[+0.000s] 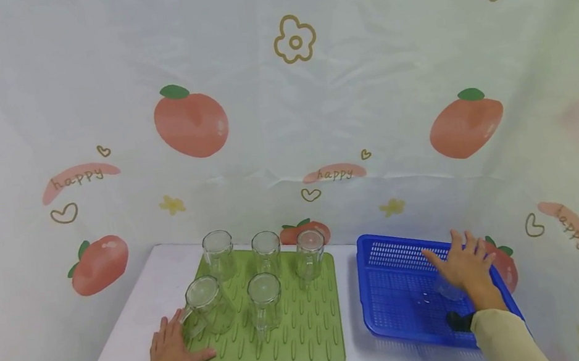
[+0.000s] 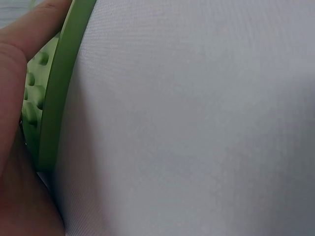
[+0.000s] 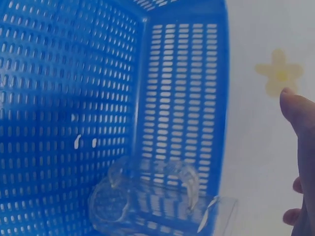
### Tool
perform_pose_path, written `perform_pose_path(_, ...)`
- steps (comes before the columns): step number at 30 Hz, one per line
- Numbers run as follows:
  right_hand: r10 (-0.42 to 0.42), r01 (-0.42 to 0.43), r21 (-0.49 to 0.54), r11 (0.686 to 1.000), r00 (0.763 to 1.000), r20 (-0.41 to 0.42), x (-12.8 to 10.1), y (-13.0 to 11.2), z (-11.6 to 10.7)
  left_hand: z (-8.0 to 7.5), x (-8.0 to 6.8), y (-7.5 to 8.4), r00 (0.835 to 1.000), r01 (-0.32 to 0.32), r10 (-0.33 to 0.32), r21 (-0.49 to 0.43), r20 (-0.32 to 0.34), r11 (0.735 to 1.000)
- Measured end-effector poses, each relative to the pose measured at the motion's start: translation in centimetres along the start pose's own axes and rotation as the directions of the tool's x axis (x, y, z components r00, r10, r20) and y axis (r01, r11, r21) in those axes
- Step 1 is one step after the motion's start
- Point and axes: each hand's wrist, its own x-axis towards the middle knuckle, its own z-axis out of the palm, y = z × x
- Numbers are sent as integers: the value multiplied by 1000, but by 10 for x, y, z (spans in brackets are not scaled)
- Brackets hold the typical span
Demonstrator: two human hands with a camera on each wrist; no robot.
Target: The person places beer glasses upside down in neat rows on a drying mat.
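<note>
My left hand (image 1: 171, 351) rests at the front left corner of a green drying mat (image 1: 312, 333), fingers spread and thumb over its edge. In the left wrist view the mat's rim (image 2: 54, 108) lies against that hand. Several clear glass mugs stand on the mat; the front left mug (image 1: 211, 304) is nearest my left fingers. My right hand (image 1: 465, 266) hovers with spread fingers over the right side of a blue plastic basket (image 1: 396, 333), holding nothing. Below it a clear glass mug (image 3: 152, 206) lies on its side in the basket, partly hidden by my hand in the head view.
Another mug (image 1: 265, 301) stands front middle on the mat, with a back row behind it, including the back right mug (image 1: 310, 254). A strip of white table (image 1: 352, 321) separates mat and basket. A printed curtain (image 1: 279, 113) hangs close behind.
</note>
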Motion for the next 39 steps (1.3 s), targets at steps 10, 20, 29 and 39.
perform_pose_path(10, 47, -49, 29, 998, 998, 52, 10, 21, 6, -4, -1, 1, 1000, 6, -6, -9, 29, 1000)
perform_pose_path(20, 57, -59, 28, 998, 995, 76, 18, 32, 13, -7, -3, 5, 999, 12, -11, -26, 31, 1000)
perform_pose_path(29, 83, -94, 61, 994, 983, 163, 24, 39, 14, -7, -2, 5, 998, 31, -30, -23, 62, 999)
perform_pose_path(39, 100, -110, 41, 993, 975, 198, 27, 44, 18, -7, -1, 5, 997, 39, -37, -21, 69, 999)
